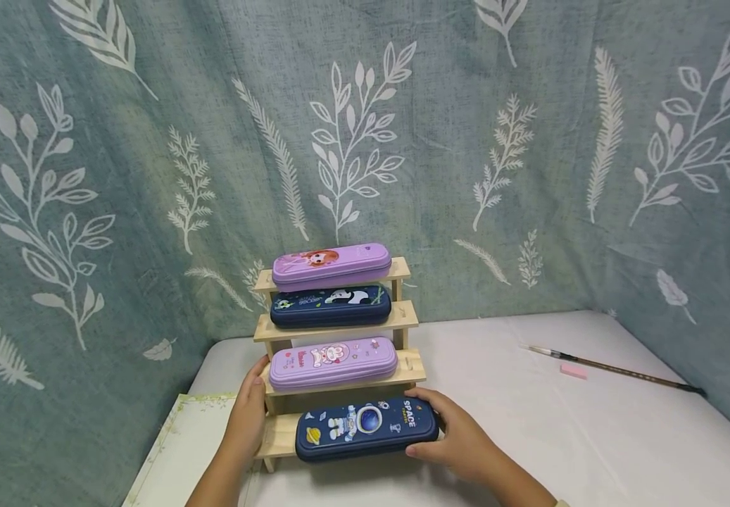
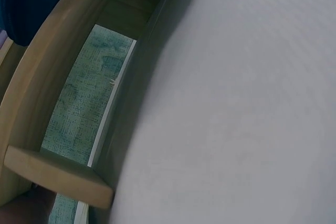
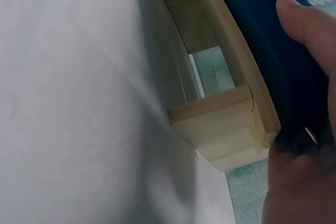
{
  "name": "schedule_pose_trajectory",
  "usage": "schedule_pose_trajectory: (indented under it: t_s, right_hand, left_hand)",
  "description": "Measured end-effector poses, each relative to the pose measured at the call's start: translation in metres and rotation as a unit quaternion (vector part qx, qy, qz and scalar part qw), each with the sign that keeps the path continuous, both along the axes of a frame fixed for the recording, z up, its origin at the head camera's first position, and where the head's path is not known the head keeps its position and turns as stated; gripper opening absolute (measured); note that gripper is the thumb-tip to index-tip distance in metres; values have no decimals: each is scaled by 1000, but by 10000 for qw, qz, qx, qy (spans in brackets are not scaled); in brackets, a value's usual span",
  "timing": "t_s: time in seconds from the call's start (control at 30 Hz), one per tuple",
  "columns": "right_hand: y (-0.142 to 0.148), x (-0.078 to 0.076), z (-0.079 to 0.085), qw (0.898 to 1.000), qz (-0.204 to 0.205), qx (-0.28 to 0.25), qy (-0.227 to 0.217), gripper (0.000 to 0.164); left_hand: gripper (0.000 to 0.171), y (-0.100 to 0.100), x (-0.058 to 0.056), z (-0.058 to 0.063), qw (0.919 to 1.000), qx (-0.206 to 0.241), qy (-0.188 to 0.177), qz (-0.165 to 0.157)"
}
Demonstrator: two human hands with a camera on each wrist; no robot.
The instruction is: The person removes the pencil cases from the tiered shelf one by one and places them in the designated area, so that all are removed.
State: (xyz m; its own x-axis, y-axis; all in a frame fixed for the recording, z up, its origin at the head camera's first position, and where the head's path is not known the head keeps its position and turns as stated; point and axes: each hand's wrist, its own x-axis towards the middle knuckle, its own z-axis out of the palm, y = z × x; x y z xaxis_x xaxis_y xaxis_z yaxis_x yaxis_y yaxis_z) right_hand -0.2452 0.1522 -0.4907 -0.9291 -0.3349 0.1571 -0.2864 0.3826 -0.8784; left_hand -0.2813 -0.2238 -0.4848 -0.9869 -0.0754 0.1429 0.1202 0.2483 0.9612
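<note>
A wooden four-step rack (image 1: 410, 312) holds pencil cases. On its lowest step lies a navy case with an astronaut and "SPACE" print (image 1: 371, 424), its right end sticking out past the step. My right hand (image 1: 456, 436) grips that end, thumb on the near side; in the right wrist view the thumb (image 3: 302, 22) presses the navy side. My left hand (image 1: 247, 415) holds the rack's left side, fingertips by the lilac bunny case (image 1: 333, 362); only a dark bit of it shows in the left wrist view. Higher up sit a navy panda case (image 1: 331, 306) and a purple girl-print case (image 1: 333, 266).
A brush (image 1: 618, 367) and a small pink block (image 1: 573, 372) lie on the white tabletop (image 1: 498, 366) at the right. Left of the rack is a pale leaf-edged sheet (image 1: 181, 436). A green leaf-print curtain (image 1: 441, 176) hangs behind.
</note>
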Motion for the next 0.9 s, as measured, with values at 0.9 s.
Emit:
schedule_pose_trajectory:
  t_s: [0.9]
  right_hand:
    - [48, 16, -4, 9956, 228, -771, -485, 87]
  left_hand:
    - [52, 0, -2, -1, 10000, -57, 31, 2]
